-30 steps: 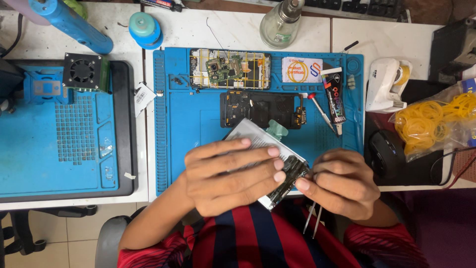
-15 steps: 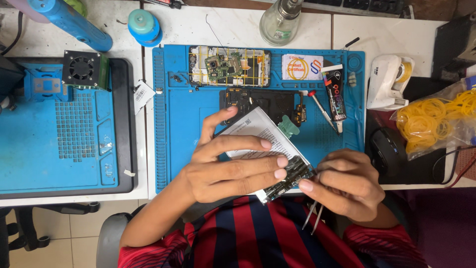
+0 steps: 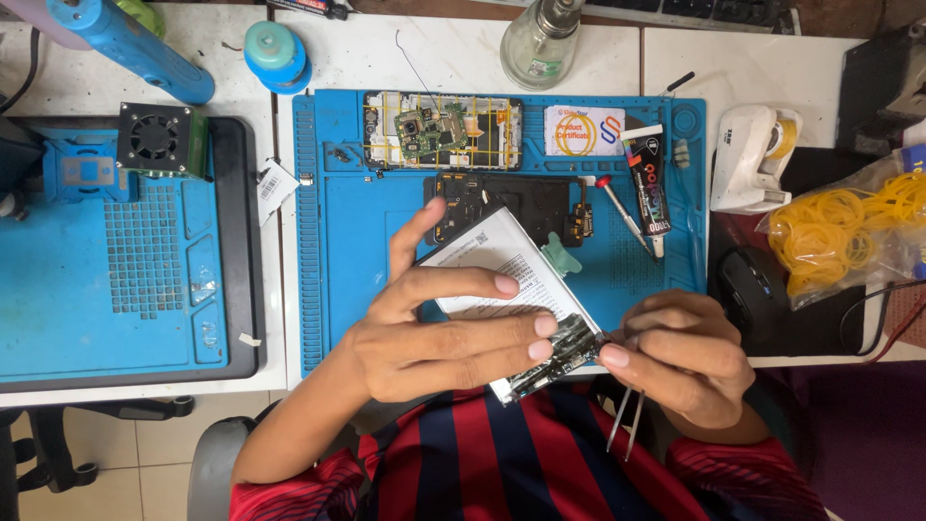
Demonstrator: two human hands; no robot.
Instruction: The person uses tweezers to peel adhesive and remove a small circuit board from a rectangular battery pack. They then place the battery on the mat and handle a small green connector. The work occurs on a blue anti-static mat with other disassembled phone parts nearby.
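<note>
**Battery held over the mat**

Left hand (image 3: 444, 338) grips the battery (image 3: 521, 299) above the blue mat (image 3: 367, 222), fingers closed across it. Right hand (image 3: 680, 357) pinches its lower edge, tweezers (image 3: 625, 420) tucked in its palm. Support the cell flat; avoid bending.

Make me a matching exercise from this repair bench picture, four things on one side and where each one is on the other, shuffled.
Things:
1. flat battery
2. tweezers
3. opened phone
4. yellow rubber bands

Places:
A. in a clear bag at the bench's right edge
B. under the right hand, points toward the person
C. held in the left hand
D. along the blue mat's top edge

Pairs: 1-C, 2-B, 3-D, 4-A
</note>
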